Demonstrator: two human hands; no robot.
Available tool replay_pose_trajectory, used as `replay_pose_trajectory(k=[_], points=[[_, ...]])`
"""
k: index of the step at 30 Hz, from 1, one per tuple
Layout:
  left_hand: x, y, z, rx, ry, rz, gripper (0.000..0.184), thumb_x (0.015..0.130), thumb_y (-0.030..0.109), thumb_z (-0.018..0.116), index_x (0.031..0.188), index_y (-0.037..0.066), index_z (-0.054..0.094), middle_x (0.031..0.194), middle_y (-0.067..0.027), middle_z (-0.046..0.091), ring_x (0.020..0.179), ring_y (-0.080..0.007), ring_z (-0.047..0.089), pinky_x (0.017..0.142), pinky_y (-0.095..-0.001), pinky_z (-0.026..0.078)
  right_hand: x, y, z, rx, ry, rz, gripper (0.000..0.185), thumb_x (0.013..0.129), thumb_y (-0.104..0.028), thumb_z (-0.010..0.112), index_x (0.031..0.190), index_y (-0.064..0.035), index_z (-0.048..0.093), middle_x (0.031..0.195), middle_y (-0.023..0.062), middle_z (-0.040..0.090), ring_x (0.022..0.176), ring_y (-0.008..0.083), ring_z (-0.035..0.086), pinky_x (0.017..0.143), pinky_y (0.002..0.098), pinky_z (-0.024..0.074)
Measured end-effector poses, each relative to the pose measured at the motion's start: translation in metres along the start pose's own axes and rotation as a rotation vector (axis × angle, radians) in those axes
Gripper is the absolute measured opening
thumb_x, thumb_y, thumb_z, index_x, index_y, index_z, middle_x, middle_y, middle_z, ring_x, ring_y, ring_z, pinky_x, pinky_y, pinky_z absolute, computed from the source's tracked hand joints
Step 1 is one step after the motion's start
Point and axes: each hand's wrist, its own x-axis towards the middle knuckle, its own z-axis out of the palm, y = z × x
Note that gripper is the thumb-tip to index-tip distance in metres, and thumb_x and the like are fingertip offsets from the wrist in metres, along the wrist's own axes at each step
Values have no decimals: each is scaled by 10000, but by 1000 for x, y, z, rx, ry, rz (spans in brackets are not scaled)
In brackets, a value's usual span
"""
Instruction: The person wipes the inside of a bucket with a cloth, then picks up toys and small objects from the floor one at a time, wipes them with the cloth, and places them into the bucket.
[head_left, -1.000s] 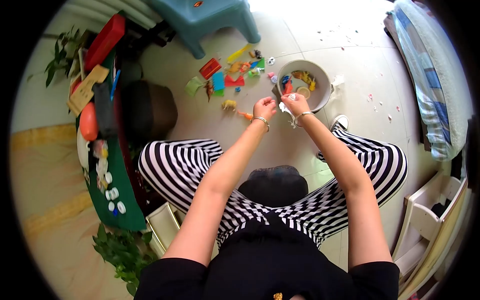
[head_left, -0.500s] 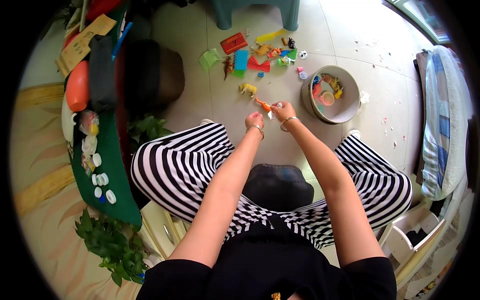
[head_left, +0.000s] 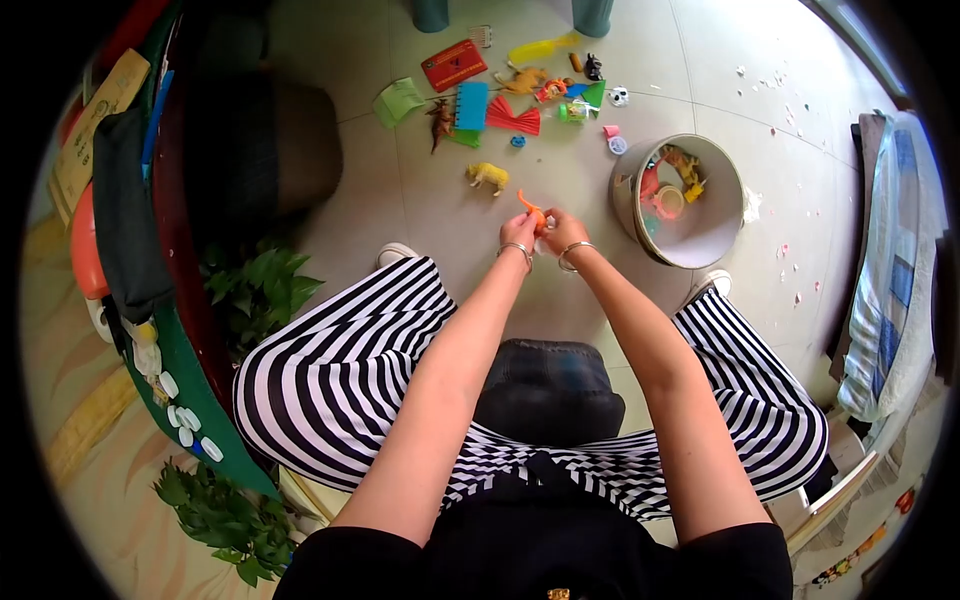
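An orange toy figure (head_left: pixel 530 205) with a long thin curved end is held low over the floor in front of me. My left hand (head_left: pixel 517 231) is closed on it from the left. Close beside it, my right hand (head_left: pixel 567 231) is closed round a crumpled white tissue (head_left: pixel 541 246) and presses against the toy. Fingers cover much of the toy, so its exact kind is unclear. Just beyond my hands a yellow toy animal (head_left: pixel 487 178) stands on the tiles.
A round bin (head_left: pixel 680 200) holding several toys stands to the right. Farther out lie a red card (head_left: pixel 454 66), a blue notebook (head_left: pixel 471 106), a red fan-shaped piece (head_left: pixel 513 117) and a green paper (head_left: pixel 399 101). White scraps dot the floor at right. A dark stool (head_left: pixel 548 390) sits between my legs.
My left hand has come in and taken hold of the orange toy, which has turned from lying sideways to pointing away from me. The camera view has shifted slightly.
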Motion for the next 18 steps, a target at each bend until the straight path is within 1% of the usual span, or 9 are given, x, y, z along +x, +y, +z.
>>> replay_pose_trajectory(k=[3, 5, 7, 8, 10, 12, 13, 16, 18], points=[[-12, 10, 14, -169, -107, 58, 259, 863, 235, 573, 1069, 79, 545, 858, -22, 600, 694, -130, 567, 623, -264, 462, -14, -3, -17, 72, 34, -50, 371, 753, -290, 642, 1050, -74, 591, 954, 164, 635, 865, 278, 621, 742, 351, 481], [-44, 36, 30, -183, -127, 33, 254, 853, 243, 588, 1050, 87, 548, 866, -21, 595, 709, -135, 567, 624, -272, 463, -23, -6, -36, 128, 66, -91, 362, 751, -279, 647, 1025, -47, 600, 922, 169, 641, 833, 272, 629, 723, 348, 482], [-78, 65, 44, -196, -154, 20, 249, 843, 250, 603, 1031, 95, 551, 875, -20, 591, 725, -140, 567, 625, -280, 464, -38, -15, -62, 253, -23, -170, 328, 750, -256, 664, 943, 5, 618, 825, 143, 651, 733, 212, 626, 668, 324, 476], [-91, 77, 50, -196, -197, 2, 251, 833, 261, 616, 1020, 107, 549, 897, -18, 587, 749, -146, 564, 641, -281, 464, -46, -21, -75, 251, 4, -192, 328, 750, -256, 664, 943, 5, 618, 825, 143, 651, 733, 212, 626, 668, 324, 476], [-121, 103, 61, -184, -261, 11, 254, 823, 272, 629, 1009, 119, 547, 918, -16, 584, 773, -151, 562, 658, -282, 465, -69, -35, -103, 393, -33, -302, 266, 760, -224, 671, 874, 14, 632, 763, 97, 646, 676, 146, 590, 630, 295, 460], [-157, 134, 73, -131, -458, 57, 246, 813, 264, 635, 979, 124, 521, 918, -19, 569, 741, -167, 556, 653, -330, 500, -119, -62, -144, 352, 2, -351, 237, 764, -210, 680, 858, 3, 636, 745, 68, 635, 665, 121, 568, 613, 281, 452], [-171, 147, 76, -58, -540, 74, 293, 811, 312, 643, 1027, 147, 534, 950, 5, 575, 834, -147, 553, 727, -289, 465, -144, -73, -162, 366, 8, -404, 232, 764, -206, 683, 848, 4, 635, 736, 61, 631, 661, 119, 567, 608, 279, 450], [-236, 187, 90, 65, -670, 118, 298, 822, 326, 629, 1031, 139, 527, 947, 6, 577, 845, -144, 556, 749, -293, 474, -185, -83, -193, 399, 23, -506, 222, 769, -202, 687, 844, 0, 630, 731, 41, 617, 657, 102, 555, 600, 262, 446], [-274, 207, 97, 99, -720, 159, 295, 842, 328, 602, 1043, 131, 513, 951, -2, 577, 823, -144, 575, 739, -280, 500, -244, -105, -214, 590, -67, -482, 222, 779, -195, 682, 893, -14, 623, 764, 37, 614, 662, 91, 546, 600, 243, 443]])
